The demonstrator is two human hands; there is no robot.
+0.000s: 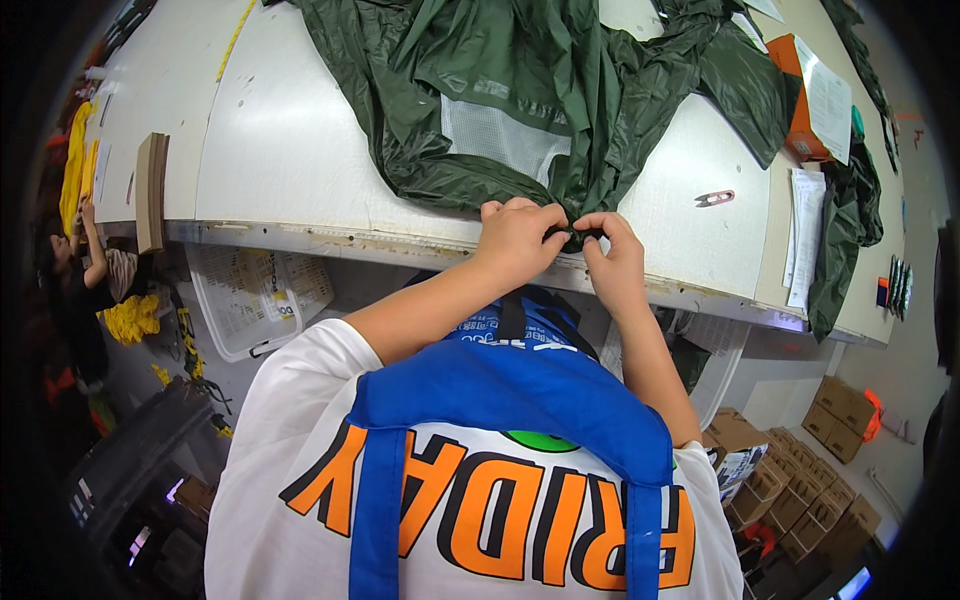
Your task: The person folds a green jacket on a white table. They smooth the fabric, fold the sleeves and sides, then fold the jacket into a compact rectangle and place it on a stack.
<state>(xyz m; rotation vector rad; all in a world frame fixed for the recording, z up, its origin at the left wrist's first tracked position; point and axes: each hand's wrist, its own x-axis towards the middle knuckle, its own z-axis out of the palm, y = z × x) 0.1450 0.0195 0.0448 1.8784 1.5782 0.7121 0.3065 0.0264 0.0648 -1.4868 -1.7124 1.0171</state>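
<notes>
A dark green rain jacket (520, 60) of thin, shiny fabric lies spread over the white table, with a pale mesh panel (500, 130) showing in its middle. Its lower edge is bunched up at the table's front. My left hand (520, 240) pinches that edge between thumb and fingers. Close beside it, my right hand (612, 262) pinches the same gathered bit of fabric, thumb against forefinger. The fingertips hide the exact spot they grip. To the right of the jacket, apart from both hands, lies a small pair of thread snips (714, 199).
An orange box (800, 90) with papers, loose sheets (804, 235) and more green fabric (838, 240) lie at the right. A cardboard stack (151, 192) stands at the table's left edge. Below are plastic crates (225, 300) and cartons (800, 490). Another person (85, 270) is at far left.
</notes>
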